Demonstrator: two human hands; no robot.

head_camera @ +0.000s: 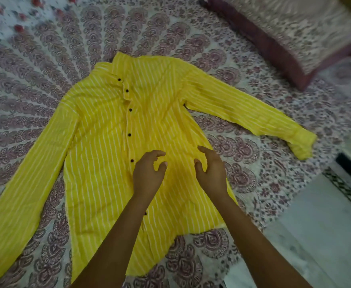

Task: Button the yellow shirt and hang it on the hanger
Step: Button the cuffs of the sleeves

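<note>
Yellow shirt [99,142] lies front up on the bed [35,65], sleeves spread to either side and collar pointing away from me, toward the pillow [295,38] at the far right corner. From what I can see, the front edge is closed along its whole length, with the dark buttons [129,134] sitting on top of it in a line. I judge the buttoning done or nearly so. The cloth puckers a little just below the collar, though, and I cannot tell whether every button there is through its hole. My left hand [149,171] and right hand [211,169] are over the lower middle of the shirt, just right of the button line. Both have their fingers half bent and spread, and neither has hold of anything. I see no hanger anywhere, so the hanging, as I judge it, is all still to do.
</note>
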